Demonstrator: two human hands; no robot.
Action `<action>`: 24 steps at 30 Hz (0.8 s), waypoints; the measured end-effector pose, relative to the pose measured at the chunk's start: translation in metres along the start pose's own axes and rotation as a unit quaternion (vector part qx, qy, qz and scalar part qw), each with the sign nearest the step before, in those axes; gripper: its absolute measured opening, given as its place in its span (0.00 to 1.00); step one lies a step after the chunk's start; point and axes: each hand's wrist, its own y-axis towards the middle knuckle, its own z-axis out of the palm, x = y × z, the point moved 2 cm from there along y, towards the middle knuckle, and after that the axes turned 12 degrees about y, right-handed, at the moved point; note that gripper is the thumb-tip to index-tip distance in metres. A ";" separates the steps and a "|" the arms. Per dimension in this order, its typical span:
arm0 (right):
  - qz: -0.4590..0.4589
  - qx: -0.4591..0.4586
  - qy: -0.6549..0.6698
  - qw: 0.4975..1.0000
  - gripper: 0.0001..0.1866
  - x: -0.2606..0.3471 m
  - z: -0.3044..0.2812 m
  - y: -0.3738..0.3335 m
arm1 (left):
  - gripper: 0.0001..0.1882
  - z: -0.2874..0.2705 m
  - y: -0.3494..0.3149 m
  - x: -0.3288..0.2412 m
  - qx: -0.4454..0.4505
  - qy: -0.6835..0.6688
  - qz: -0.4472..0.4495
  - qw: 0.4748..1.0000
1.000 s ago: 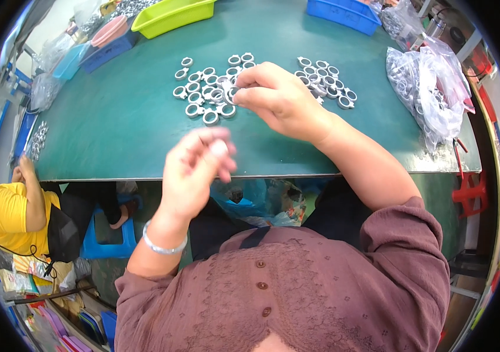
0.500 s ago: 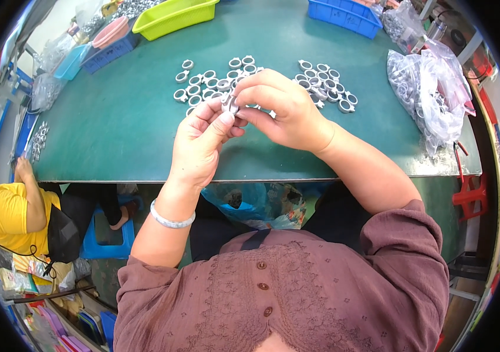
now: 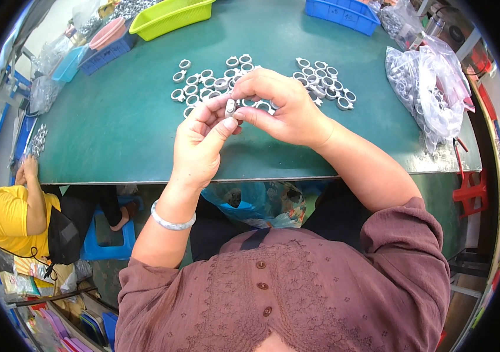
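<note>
Between the fingertips of both my hands, just above the table, is a small grey metal ring (image 3: 230,108), turned so that its narrow outer side with a raised oval tab shows. My left hand (image 3: 201,139) pinches it from below, thumb against fingers. From the other side, the thumb and forefinger of my right hand (image 3: 285,110) close on it. Similar rings with small tabs lie behind my hands in two loose groups, a left one (image 3: 191,90) and a right one (image 3: 344,103). My fingers hide part of the left group.
A green table (image 3: 115,135) spreads before me. At its far side stand a lime basket (image 3: 171,20), a blue basket (image 3: 344,17) and a pink tray (image 3: 108,34). A clear bag of metal parts (image 3: 420,88) lies at right. A co-worker in yellow (image 3: 12,217) sits at left.
The ring has been turned between my fingers, from showing its opening to showing its tabbed outer side. My hands have stayed almost in place. The co-worker's hands have shifted slightly.
</note>
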 end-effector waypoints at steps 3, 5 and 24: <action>-0.009 0.004 0.004 1.000 0.12 -0.001 0.000 0.000 | 0.17 0.000 0.000 0.002 -0.005 0.012 0.013 1.000; -0.009 0.005 0.006 1.000 0.12 0.000 0.001 0.000 | 0.16 0.000 -0.001 0.002 -0.011 0.023 0.024 0.999; -0.013 0.002 0.003 1.000 0.12 0.001 0.000 0.000 | 0.18 -0.003 0.000 0.001 -0.069 0.095 0.098 0.988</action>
